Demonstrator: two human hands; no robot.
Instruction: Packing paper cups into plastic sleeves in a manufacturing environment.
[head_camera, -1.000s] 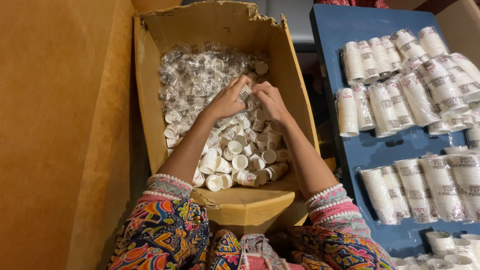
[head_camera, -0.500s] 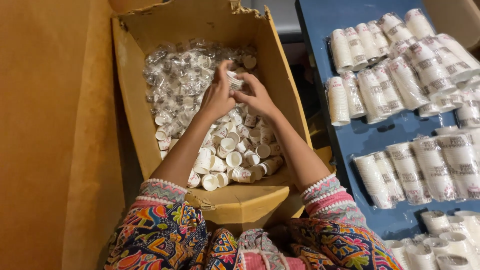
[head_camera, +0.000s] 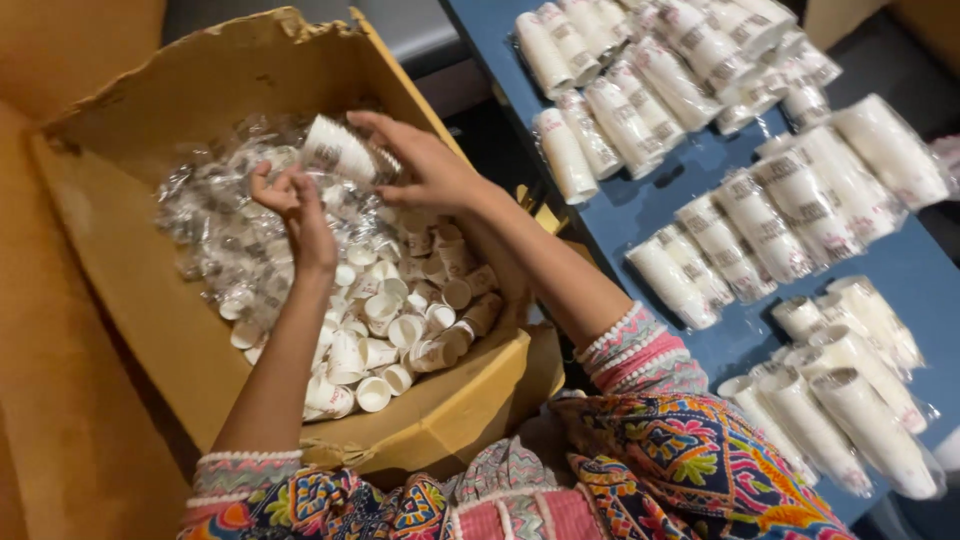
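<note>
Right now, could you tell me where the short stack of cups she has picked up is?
The stack of cups is in the right hand, above the cardboard box.

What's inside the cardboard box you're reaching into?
The cardboard box holds loose white paper cups near you and clear plastic wrappers farther back. Its bottom is covered.

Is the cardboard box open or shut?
Open: the cardboard box has its top flaps spread, showing loose paper cups and both hands inside.
</note>
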